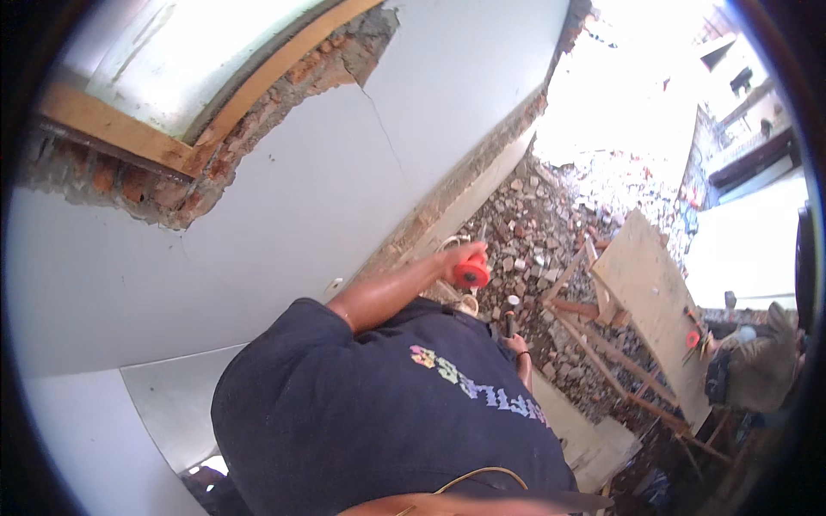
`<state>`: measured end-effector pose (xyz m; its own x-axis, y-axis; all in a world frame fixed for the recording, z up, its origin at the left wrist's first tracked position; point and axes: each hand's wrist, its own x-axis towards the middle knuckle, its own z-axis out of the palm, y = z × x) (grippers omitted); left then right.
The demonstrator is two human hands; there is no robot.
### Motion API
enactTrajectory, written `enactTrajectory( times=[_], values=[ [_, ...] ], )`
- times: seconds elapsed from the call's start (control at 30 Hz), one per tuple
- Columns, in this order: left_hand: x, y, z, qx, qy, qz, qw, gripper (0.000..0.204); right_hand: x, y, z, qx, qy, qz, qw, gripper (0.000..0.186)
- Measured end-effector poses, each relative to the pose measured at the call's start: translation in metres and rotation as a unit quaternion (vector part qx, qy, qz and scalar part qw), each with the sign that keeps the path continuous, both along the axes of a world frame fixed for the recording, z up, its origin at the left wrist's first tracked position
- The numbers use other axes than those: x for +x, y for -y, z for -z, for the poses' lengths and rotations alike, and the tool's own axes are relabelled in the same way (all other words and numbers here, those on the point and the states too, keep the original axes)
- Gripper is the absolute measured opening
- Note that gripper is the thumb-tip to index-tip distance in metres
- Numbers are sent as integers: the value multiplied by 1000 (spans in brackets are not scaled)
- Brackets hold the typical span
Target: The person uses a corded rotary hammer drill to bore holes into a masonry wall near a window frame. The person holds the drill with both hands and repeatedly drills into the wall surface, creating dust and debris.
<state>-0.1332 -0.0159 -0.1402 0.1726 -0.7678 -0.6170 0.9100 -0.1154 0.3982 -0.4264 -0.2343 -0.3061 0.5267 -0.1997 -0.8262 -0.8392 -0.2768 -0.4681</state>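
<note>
My bare left arm reaches out in front of my dark printed T-shirt (379,413). My left hand (467,255) is closed round a chisel with a round red hand guard (471,273); a thin grey shaft seems to stick out past the fingers. Lower and to the right, my right hand (517,344) grips the dark handle of a hammer (512,315), whose pale round face points up. The two tools are apart. Below my left hand, a pale curved object (467,305) shows partly beside my shirt; its kind is unclear.
A cracked white wall (284,224) with exposed brick (146,185) round a wooden frame (249,82) stands left. Rubble (525,224) covers the ground ahead. Right are a leaning wooden board (650,292), timber pieces (611,357) and another person (757,361) with a red-ended tool.
</note>
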Motion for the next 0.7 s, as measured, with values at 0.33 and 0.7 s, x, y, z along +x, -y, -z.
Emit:
enactTrajectory(
  times=[0.33,0.7],
  values=[
    [-67,-54,21,34,-112,-139,983,47,150,-25,-62,-88,81,-422,898,22],
    [-26,-72,87,-125,-179,-292,931,35,208,-99,-207,256,170,-227,924,40]
  ],
)
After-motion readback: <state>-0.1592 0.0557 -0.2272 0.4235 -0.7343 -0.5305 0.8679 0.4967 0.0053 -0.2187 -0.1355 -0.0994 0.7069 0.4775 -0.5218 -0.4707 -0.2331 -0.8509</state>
